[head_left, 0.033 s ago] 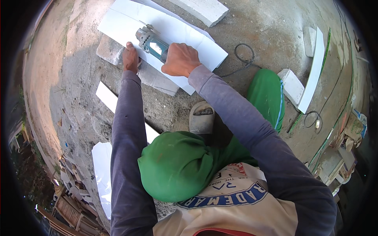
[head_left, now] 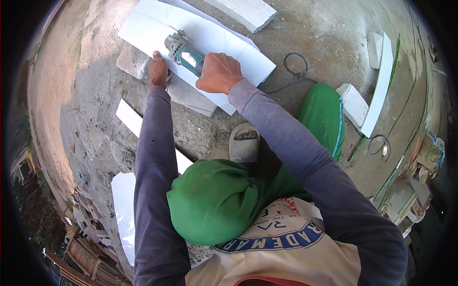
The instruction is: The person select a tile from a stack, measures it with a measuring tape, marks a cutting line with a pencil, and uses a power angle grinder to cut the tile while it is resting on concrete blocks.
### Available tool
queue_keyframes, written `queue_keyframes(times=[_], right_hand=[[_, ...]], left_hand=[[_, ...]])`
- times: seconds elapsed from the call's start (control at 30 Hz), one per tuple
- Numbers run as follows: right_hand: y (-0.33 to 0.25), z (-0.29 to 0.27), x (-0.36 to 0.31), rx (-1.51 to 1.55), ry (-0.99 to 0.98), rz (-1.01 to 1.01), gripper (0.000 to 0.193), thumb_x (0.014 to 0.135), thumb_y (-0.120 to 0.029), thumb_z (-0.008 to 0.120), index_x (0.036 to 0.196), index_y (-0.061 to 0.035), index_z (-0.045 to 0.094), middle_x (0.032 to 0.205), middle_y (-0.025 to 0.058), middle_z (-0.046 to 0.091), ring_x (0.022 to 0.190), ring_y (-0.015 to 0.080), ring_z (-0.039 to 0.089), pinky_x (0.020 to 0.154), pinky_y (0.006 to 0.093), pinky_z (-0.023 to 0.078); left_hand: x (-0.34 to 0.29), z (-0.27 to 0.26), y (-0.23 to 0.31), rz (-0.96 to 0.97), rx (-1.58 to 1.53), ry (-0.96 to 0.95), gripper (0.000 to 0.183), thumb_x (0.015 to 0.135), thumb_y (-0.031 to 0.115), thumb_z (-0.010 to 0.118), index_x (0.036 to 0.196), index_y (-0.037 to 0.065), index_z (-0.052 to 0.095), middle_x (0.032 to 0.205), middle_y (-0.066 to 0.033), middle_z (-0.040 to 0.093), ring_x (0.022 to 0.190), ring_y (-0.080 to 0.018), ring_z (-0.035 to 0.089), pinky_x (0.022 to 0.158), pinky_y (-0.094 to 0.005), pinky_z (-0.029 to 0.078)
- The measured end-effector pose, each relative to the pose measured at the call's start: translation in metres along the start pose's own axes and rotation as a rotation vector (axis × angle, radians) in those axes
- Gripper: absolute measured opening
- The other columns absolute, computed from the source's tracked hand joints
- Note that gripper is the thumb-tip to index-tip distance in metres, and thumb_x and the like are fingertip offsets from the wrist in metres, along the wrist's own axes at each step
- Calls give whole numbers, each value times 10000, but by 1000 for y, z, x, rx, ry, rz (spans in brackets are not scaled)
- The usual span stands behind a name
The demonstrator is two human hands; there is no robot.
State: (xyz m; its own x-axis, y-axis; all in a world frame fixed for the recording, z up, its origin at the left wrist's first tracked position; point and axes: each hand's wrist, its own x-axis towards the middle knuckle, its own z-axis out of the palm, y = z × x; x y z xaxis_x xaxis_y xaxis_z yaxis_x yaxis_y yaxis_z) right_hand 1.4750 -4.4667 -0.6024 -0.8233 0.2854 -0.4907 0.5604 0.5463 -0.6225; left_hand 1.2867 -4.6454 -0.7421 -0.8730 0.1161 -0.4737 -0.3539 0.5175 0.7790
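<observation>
My right hand [head_left: 219, 73] is wrapped round the body of a teal and grey angle grinder [head_left: 189, 59]. The grinder's head lies over a large white panel [head_left: 229, 57], near a thin line across its surface. At the panel's near left edge, my left hand [head_left: 158, 70] grips with the thumb on top; its other fingers are mostly hidden. Pale blocks, one of them a rough block [head_left: 133, 61], support the panel from below. From the grinder side a dark cord [head_left: 298, 74] loops on the ground to the right.
A long pale block [head_left: 245, 13] lies beyond the panel. White strips lie by my left arm [head_left: 129, 116] and at the right [head_left: 380, 90], the latter against white blocks [head_left: 353, 104]. A green hose [head_left: 414, 128] and cables run along the right. Scrap wood [head_left: 83, 257] is piled at lower left.
</observation>
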Motion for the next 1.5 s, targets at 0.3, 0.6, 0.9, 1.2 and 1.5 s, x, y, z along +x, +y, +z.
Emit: queue_keyframes(times=[0.3, 0.6, 0.9, 1.2, 1.5], right_hand=[[10, -3, -13, -13, -2, 9, 271, 715, -160, 754, 899, 38, 774, 992, 286, 777, 995, 453, 773, 922, 480, 613], [21, -2, -27, -23, -4, -3, 283, 720, -160, 761, 912, 48, 773, 1021, 287, 775, 1012, 458, 767, 939, 480, 606], [38, 5, -39, -66, 31, 19, 307, 671, -187, 810, 910, 6, 808, 1000, 239, 793, 948, 413, 789, 853, 453, 629], [43, 4, -54, -66, 40, 19, 327, 667, -198, 815, 918, 10, 805, 1016, 238, 791, 950, 416, 786, 863, 461, 625], [54, -2, -71, -65, 18, 19, 321, 694, -192, 796, 916, 41, 790, 1018, 274, 780, 969, 433, 781, 887, 474, 621]], left_hand=[[-1, 1, -1, 19, 27, -15, 576, 1136, 488, 347, 1021, 13, 653, 828, -47, 596, 664, -152, 579, 577, -330, 478], [-5, 0, 2, 13, 6, -25, 594, 1125, 504, 350, 991, 18, 664, 799, -36, 582, 634, -150, 558, 550, -325, 453], [0, 4, 0, 18, 16, 15, 669, 1138, 501, 344, 988, -61, 674, 770, -64, 609, 603, -172, 554, 539, -356, 447], [24, -3, -19, 87, 97, 80, 597, 1134, 514, 341, 910, 58, 654, 752, -18, 583, 572, -132, 518, 510, -322, 409], [-7, 1, 8, -27, 93, 11, 668, 1150, 518, 363, 1070, -59, 691, 855, -76, 646, 674, -186, 604, 599, -342, 499]])
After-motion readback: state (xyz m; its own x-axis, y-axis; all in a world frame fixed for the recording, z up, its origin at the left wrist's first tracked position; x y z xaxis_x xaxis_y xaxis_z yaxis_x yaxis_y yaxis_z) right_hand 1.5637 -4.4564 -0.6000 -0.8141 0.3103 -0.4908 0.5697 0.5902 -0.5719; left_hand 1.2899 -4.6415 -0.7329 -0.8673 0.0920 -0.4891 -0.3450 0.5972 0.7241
